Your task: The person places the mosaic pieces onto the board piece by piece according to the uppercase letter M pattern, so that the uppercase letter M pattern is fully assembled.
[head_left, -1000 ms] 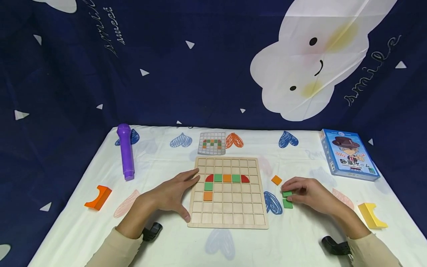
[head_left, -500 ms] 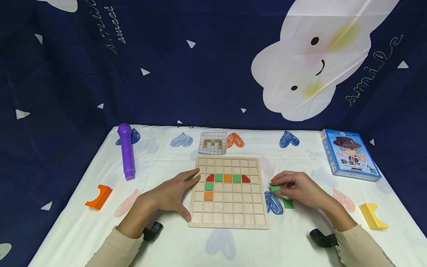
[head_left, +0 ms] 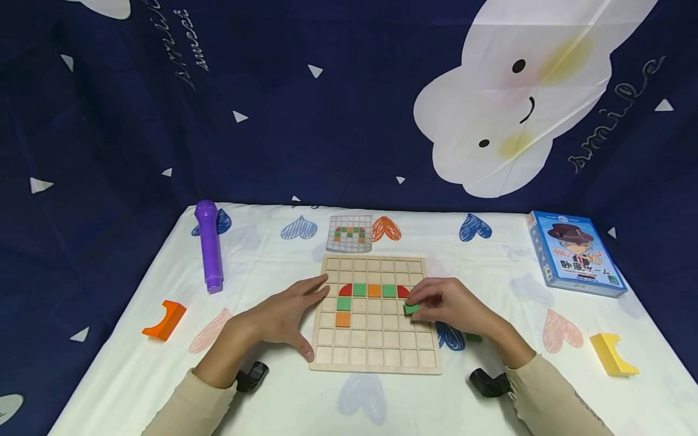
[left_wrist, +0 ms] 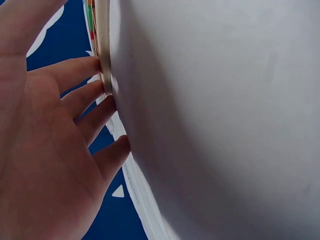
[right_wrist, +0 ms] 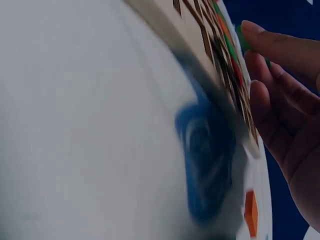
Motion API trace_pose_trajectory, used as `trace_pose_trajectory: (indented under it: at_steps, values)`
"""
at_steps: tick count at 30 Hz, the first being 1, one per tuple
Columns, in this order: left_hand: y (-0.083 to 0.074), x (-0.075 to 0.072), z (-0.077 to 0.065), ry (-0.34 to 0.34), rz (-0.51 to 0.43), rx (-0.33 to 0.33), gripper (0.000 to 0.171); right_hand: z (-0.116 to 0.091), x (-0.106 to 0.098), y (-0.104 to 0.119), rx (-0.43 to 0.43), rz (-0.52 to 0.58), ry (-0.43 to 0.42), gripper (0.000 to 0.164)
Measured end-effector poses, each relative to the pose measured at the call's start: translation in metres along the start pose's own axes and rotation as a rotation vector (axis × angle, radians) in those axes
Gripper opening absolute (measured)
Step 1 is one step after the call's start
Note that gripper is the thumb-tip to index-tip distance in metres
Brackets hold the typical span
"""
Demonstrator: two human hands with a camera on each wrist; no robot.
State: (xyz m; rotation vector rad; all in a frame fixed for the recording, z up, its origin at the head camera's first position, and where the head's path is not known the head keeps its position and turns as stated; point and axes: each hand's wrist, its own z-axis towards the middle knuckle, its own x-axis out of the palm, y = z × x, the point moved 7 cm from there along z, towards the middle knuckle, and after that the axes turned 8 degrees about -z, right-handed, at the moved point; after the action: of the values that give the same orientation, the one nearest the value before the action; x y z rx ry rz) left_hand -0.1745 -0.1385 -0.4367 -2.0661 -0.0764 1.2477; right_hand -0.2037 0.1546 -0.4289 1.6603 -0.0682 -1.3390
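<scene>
My left hand lies with spread, fairly straight fingers at the left edge of a wooden grid board; in the left wrist view its fingertips rest along the board's side. Over the right part of the grid, my right hand pinches a green square tile just below the right red tile. Green and orange squares run between this and another red, round-cornered tile. Beneath that sit a green tile and an orange tile.
A pattern card lies behind the board. Another green tile is partly hidden under the right wrist; an orange tile shows in the right wrist view. Around stand a purple microphone, orange block, yellow block and blue box.
My right hand has picked up a green tile from the table right of the board and carried it left, over the grid. The left hand keeps its place at the board's edge.
</scene>
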Motion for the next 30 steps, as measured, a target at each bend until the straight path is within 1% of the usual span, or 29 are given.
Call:
trace_pose_trajectory:
  at_steps: [8,15,20,22,30]
  values:
    - [-0.002,0.0,0.001,0.002,-0.004,-0.008,0.132,0.018,0.015,0.021,-0.008,0.013,0.047,0.018]
    - [-0.002,0.0,0.0,0.002,-0.005,-0.004,0.132,0.031,0.024,0.031,-0.011,0.02,0.061,0.019]
    - [-0.002,0.0,0.0,-0.001,-0.002,-0.001,0.132,0.035,0.029,0.034,-0.032,0.009,0.045,0.021]
    - [-0.002,0.0,0.0,-0.002,0.0,0.0,0.132,0.036,0.032,0.034,-0.027,0.004,0.038,0.022]
    - [-0.002,0.0,0.0,-0.001,0.001,-0.001,0.132,0.041,0.037,0.033,-0.011,-0.084,-0.003,0.017]
